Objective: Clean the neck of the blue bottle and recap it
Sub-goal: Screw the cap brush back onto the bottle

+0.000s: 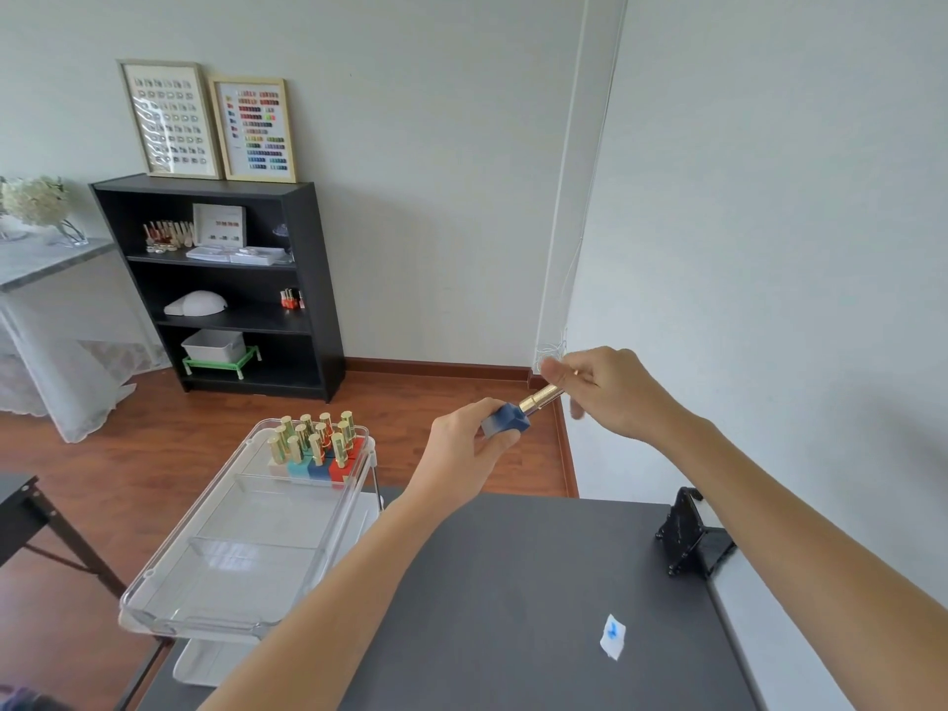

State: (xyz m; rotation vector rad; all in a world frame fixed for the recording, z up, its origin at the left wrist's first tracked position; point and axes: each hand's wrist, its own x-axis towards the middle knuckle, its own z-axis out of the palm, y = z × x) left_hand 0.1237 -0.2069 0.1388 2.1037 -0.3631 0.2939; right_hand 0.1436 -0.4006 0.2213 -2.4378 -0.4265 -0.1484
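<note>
While the blue bottle is being held up in the air beyond the far edge of the dark surface, it is being gripped around its square body by the left hand, whose fingers are wrapped closed on it. The bottle is being tilted so that its gold cap is pointing up and to the right, and the cap is sitting on the neck. The upper end of that cap is being pinched by the fingers of the right hand; whether the cap is fully seated cannot be told.

On the surface, well below and nearer the camera, a small white wipe marked with a blue stain is lying flat, apart from both forearms. A black stand is resting at the right edge of the surface, just under the right forearm. To the left, a clear tray is being carried on a white cart, and a cluster of gold-capped bottles is standing upright at its far end; the rest of the tray is lying bare. A white wall is rising close on the right, just behind the right hand. Open wooden floor is lying beyond the hands, with a black bookshelf standing well back against the far wall.
</note>
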